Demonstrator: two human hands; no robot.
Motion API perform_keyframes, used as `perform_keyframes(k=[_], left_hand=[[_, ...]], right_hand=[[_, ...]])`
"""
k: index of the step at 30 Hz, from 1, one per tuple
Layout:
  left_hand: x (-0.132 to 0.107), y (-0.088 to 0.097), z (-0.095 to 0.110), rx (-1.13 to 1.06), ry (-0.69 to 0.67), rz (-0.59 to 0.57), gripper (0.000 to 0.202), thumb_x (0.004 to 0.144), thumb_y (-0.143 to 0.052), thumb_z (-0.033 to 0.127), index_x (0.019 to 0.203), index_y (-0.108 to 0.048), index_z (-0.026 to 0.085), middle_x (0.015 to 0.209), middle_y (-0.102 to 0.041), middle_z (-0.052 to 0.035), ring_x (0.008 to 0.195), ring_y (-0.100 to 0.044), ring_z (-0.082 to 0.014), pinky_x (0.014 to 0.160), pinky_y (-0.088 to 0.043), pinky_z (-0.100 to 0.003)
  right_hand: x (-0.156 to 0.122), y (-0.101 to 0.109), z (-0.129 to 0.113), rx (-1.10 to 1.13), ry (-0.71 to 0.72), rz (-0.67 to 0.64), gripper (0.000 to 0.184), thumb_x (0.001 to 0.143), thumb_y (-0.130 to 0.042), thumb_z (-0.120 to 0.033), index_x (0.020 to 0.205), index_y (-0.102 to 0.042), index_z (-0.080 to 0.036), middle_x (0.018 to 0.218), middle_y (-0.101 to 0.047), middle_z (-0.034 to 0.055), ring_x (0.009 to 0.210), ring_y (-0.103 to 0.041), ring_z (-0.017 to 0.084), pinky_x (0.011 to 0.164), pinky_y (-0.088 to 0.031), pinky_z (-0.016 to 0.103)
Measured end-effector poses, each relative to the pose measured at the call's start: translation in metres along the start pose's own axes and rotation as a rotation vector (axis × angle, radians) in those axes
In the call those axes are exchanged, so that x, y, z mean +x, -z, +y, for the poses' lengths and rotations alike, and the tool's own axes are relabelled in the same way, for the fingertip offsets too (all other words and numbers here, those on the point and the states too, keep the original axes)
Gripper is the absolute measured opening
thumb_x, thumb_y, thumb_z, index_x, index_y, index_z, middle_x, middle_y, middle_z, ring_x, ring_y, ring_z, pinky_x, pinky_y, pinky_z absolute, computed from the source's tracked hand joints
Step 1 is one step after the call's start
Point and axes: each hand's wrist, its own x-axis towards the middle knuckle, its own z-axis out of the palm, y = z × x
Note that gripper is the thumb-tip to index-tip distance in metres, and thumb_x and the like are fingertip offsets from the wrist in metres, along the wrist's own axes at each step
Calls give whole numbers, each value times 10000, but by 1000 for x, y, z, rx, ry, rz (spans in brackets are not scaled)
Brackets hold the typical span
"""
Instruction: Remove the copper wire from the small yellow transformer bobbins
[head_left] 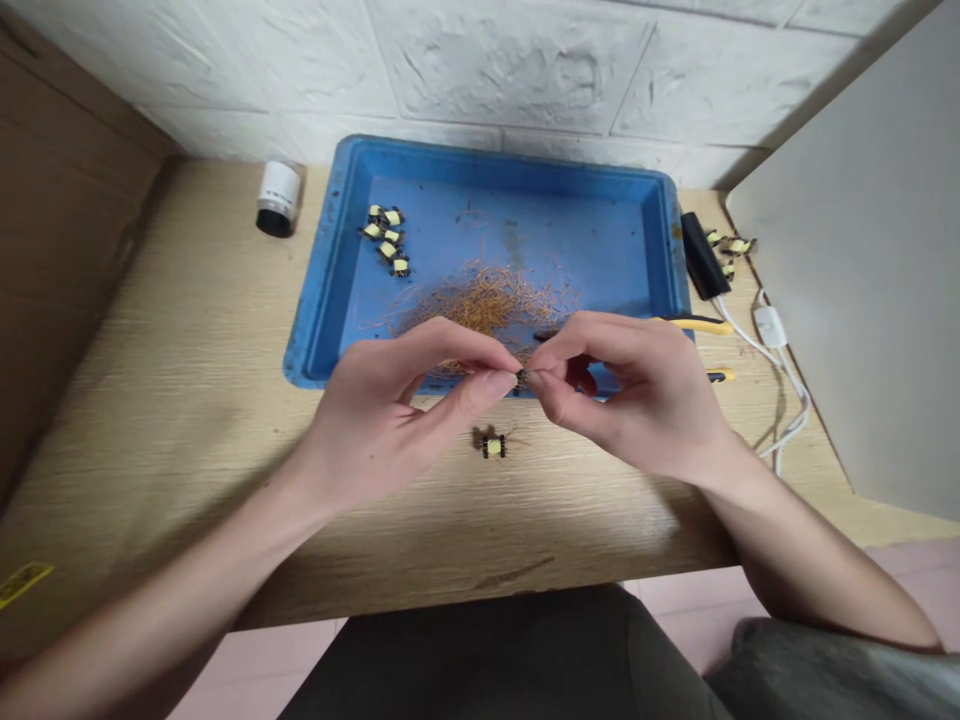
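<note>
Small dark part (pixel 522 379) held up between both hands, above the near rim of the blue tray (pixel 510 150); mostly hidden by fingertips, fine detail too small to tell.

Left hand (pixel 382 420): thumb and forefinger brought together in a pinch, tips on the part's left side. Right hand (pixel 637 390): thumb and forefinger also closed in a pinch, tips on the part's right side; whether on its body or a lead, cannot tell. Other right fingers curl under.

Tray lies on a wooden desk (pixel 187 300), long side near the white wall (pixel 510 70). Inside, toward the far left corner, a loose cluster of yellow-banded components (pixel 387 238), black at their ends. Heap of thin coppery wire bits (pixel 480 300) toward the tray's near middle, strays scattered around it.

On the desk, just below the hands: a single yellow-banded component (pixel 493 447), thin wires off its right side. Pliers (pixel 705 325), yellow-and-black handles crossing the tray's right rim, partly hidden by the right hand.

Left of the tray, apart from it: white container (pixel 279 190) with a black end toward the person. Right of the tray: black bar (pixel 703 255) touching or nearly touching it, white cord (pixel 795 390) with an inline switch (pixel 769 327), and a few more components (pixel 739 246) by the pale partition (pixel 862 230).
</note>
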Motion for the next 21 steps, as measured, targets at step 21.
perform_keyframes(k=[21], left_hand=[[5, -1, 7, 34, -70, -69, 139, 1007, -735, 166, 960, -760, 295, 881, -809, 64, 796, -753, -126, 737, -597, -236]], right_hand=[[2, 5, 2, 472, -386, -174, 109, 835, -756, -62, 807, -774, -166, 686, -745, -40, 563, -587, 61, 499, -427, 194]])
